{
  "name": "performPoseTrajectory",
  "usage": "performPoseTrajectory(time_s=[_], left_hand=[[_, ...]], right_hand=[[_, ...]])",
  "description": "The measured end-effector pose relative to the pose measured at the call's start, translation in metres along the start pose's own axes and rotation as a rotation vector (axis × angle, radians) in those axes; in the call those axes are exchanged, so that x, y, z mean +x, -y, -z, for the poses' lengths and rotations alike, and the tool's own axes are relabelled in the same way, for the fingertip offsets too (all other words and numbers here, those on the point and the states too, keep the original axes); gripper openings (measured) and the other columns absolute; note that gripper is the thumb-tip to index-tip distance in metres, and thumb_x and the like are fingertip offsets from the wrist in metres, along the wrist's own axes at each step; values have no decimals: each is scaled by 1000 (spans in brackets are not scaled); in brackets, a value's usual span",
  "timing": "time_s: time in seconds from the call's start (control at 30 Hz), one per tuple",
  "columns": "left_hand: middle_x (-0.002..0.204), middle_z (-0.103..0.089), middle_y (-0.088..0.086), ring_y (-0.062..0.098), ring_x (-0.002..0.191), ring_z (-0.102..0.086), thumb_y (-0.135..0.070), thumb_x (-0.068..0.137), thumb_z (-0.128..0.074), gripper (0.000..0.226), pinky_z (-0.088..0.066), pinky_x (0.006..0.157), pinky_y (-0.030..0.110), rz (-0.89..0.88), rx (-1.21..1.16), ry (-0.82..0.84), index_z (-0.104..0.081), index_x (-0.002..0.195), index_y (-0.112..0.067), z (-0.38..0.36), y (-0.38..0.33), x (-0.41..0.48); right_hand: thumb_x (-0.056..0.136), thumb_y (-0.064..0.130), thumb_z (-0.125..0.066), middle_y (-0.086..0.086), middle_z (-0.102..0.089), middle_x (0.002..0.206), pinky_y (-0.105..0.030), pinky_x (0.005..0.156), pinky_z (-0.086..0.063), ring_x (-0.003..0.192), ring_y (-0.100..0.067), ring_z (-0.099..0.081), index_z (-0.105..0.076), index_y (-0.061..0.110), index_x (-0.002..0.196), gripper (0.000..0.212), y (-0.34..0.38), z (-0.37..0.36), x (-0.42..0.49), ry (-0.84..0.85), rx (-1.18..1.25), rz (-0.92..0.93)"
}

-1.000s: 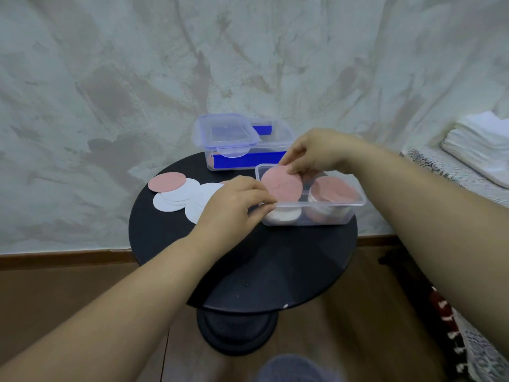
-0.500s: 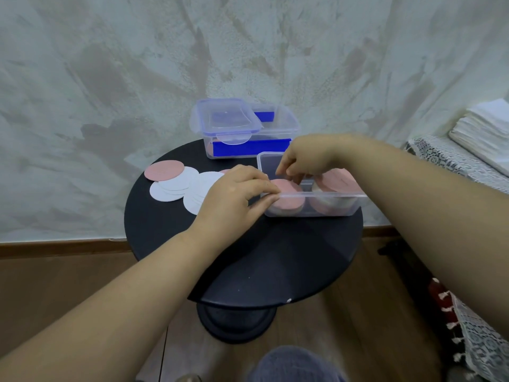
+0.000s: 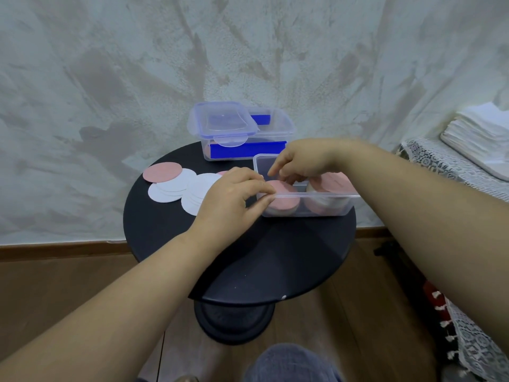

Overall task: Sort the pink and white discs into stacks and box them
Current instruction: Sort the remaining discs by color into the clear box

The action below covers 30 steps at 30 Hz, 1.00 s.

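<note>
A clear plastic box (image 3: 330,212) stands on the round black table (image 3: 248,260). Two stacks lie inside it: one on the left with a pink disc (image 3: 283,188) on top, one on the right (image 3: 334,181), also pink-topped. My left hand (image 3: 231,201) rests at the box's left corner, fingertips on the rim and on the left stack's top disc. My right hand (image 3: 300,162) reaches over the box from behind, fingers touching that same disc. Loose white discs (image 3: 176,186) and one pink disc (image 3: 162,172) lie spread on the table's left.
A second clear box with blue inserts (image 3: 245,150) and a blue-rimmed lid (image 3: 223,119) resting on it stands at the table's back by the wall. A lace-covered surface with folded white cloth (image 3: 479,136) is at the right. The table's front edge drops to a wooden floor.
The pink disc held tilted over the box by both hands has gone down flat onto the left stack. Both hands stay at the box, fingers lowered onto it.
</note>
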State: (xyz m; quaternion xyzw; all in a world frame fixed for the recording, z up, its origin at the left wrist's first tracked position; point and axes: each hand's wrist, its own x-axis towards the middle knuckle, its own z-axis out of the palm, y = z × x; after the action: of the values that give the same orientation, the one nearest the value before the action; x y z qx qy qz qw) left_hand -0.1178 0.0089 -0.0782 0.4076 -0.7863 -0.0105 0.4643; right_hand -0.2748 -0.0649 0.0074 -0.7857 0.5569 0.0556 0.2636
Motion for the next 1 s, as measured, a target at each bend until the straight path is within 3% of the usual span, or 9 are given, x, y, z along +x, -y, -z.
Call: performPoseTrajectory(time_s=[0.13,0.23,0.33,0.47,0.57,0.63,0.8,0.87,1.0], left_hand=[[89,-67,-1,5,86,-56,-19,77,-66,15,-47,77,20,56,-51,25,-73,89,-13,9,-6,1],[94,-64,-7,4,91,-57,-20,80,-63,19,-50,80,20,157,-147,16,-72,97,-17,20,-12,1],[94,-64,-7,5,92,-58,-11,84,-63,18,-51,82,22,280,-206,-22,-71,98,-19,31,-14,0],[95,-63,-10,4,94,-57,-7,86,-60,21,-48,82,15,373,-208,-19,-70,98,-21,45,-15,-7],[97,-63,-12,0,95,-56,-8,86,-59,23,-45,81,9,421,-199,-3,-70,97,-25,54,-12,-15],[98,-62,-16,0,95,-56,-11,87,-59,21,-43,81,7,470,-161,9,-69,98,-25,58,-8,-19],[100,-54,-17,4,93,-47,-18,87,-59,23,-32,78,15,601,24,59,-66,108,-25,61,6,-32],[104,-59,-12,10,99,-51,-18,86,-59,23,-31,77,18,602,102,47,-67,108,-24,64,14,-36],[116,-64,4,24,111,-53,-17,84,-62,24,-41,91,32,610,206,56,-68,108,-18,74,33,-43]], right_hand=[[92,16,-52,3,-68,107,-27,91,-48,96,-8,-63,-61,22,118,28,-5,3,-8,-91,84,80],[90,16,-56,2,-69,106,-24,90,-47,101,-10,-63,-65,24,112,25,-7,7,-17,-192,205,142],[89,15,-57,0,-70,103,-26,91,-49,100,-10,-64,-67,26,104,21,-7,8,-20,-247,320,165],[91,12,-55,-3,-70,101,-25,84,-51,94,-12,-65,-66,22,103,19,-10,3,-18,-260,362,144],[92,11,-53,0,-70,95,-16,74,-50,85,-11,-65,-66,15,107,20,-15,-2,-19,-253,327,106],[91,9,-54,-1,-70,92,-15,80,-49,84,-10,-65,-67,13,108,22,-17,-3,-21,-270,265,99],[89,7,-55,6,-68,88,-24,96,-45,95,-11,-64,-69,20,98,21,9,-10,-29,-441,254,239],[89,8,-53,10,-67,86,-22,94,-46,92,-5,-65,-69,21,96,22,31,-19,-32,-456,282,328],[91,11,-51,12,-68,90,-13,81,-46,91,0,-62,-69,19,103,23,76,-41,-28,-392,254,442]])
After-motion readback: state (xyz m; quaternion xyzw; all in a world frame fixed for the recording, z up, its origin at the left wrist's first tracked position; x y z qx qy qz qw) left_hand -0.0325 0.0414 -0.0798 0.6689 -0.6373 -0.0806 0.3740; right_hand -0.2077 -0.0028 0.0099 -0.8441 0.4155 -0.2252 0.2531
